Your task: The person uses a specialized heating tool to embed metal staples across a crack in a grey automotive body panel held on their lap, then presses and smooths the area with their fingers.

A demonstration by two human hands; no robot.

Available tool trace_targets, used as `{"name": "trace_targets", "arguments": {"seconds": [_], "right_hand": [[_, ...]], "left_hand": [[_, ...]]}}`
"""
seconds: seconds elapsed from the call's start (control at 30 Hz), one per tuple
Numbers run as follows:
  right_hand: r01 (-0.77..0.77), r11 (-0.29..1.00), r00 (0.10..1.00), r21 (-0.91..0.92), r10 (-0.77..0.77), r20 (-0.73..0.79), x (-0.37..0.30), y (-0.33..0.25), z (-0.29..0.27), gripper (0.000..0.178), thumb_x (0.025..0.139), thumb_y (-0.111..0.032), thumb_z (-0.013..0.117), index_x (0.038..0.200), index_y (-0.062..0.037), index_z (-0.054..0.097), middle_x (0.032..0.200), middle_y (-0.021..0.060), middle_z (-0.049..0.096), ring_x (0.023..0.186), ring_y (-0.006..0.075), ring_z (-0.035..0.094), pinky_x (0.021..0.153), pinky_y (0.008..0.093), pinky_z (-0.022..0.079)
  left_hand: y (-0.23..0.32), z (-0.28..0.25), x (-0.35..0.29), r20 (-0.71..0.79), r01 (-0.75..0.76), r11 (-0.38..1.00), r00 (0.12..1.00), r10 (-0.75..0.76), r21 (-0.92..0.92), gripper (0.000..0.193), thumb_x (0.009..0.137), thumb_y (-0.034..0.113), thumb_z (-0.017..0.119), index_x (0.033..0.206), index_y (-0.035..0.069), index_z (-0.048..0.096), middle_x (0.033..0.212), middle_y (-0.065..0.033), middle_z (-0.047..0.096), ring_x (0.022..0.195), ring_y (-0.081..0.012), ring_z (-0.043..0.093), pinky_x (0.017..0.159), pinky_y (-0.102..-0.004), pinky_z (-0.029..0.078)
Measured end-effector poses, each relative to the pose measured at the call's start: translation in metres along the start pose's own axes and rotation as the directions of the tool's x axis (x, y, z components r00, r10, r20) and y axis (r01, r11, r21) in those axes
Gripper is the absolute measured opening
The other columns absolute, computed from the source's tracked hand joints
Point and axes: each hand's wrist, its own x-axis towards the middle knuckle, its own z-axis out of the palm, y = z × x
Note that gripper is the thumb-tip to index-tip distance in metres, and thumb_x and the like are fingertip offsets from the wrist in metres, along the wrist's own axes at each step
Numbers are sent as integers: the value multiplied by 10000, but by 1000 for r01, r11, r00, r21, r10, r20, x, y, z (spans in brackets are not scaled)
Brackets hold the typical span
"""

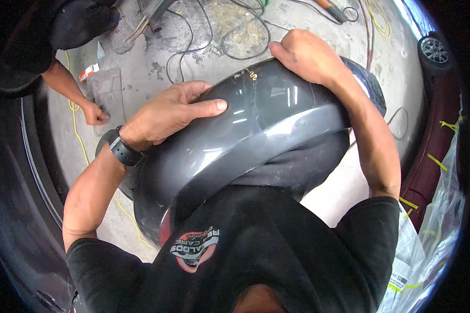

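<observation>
A glossy black curved car body panel (222, 138) lies across my lap, bending from lower left to upper right. My left hand (180, 109) grips its far edge, with the thumb flat on the shiny face and the fingers partly hidden behind. At the top, my right hand (308, 57) is closed over the same edge, its fingers curled and mostly out of sight. Between both hands a small wavy brass-coloured metal piece (253, 75) sits on the panel near the edge. From it a rough seam line runs down the face.
Dark cables (188, 49) loop over the stained concrete floor, near an orange-handled tool (329, 8). At upper left, another person's hand (95, 113) is beside a clear flat case (105, 86). A dark car (15, 188) flanks the left; plastic sheeting (438, 214) hangs at right.
</observation>
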Motion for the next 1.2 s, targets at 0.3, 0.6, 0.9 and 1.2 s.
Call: {"name": "trace_targets", "arguments": {"seconds": [0.3, 0.6, 0.9, 1.2], "right_hand": [[9, 1000, 1000, -7, -9, 14, 0, 2, -1, 503, 959, -326, 516, 717, 96, 644, 734, 327, 610, 763, 486, 636, 766, 534, 498], [-3, 1000, 1000, -15, 3, 26, 0, -3, -4, 514, 960, -342, 524, 728, 100, 646, 732, 327, 612, 752, 486, 641, 751, 533, 501], [-59, 997, 989, -50, 65, 131, 1, -10, -14, 445, 922, -323, 531, 833, 77, 705, 865, 316, 673, 861, 481, 674, 837, 535, 530], [-50, 998, 990, -44, 55, 131, 4, -7, -11, 450, 928, -330, 535, 846, 77, 708, 871, 313, 676, 866, 481, 675, 841, 532, 531]], "left_hand": [[4, 4, -3, -31, 10, 999, 999, -9, 47, 432, 957, 313, 720, 1207, -25, 622, 1052, -18, 694, 906, -75, 642, 835, -239, 521], [1, 13, -3, -97, -20, 999, 995, 25, 45, 447, 961, 316, 715, 1218, -38, 619, 1059, -30, 687, 904, -77, 631, 826, -245, 515], [1, 12, -2, -110, 8, 998, 994, -1, 65, 479, 956, 328, 720, 1231, -46, 604, 1066, -41, 686, 914, -85, 633, 835, -252, 514], [-1, 12, -1, -126, -1, 998, 992, 10, 70, 477, 958, 337, 715, 1230, -40, 610, 1065, -47, 688, 901, -88, 638, 833, -250, 516]]}}
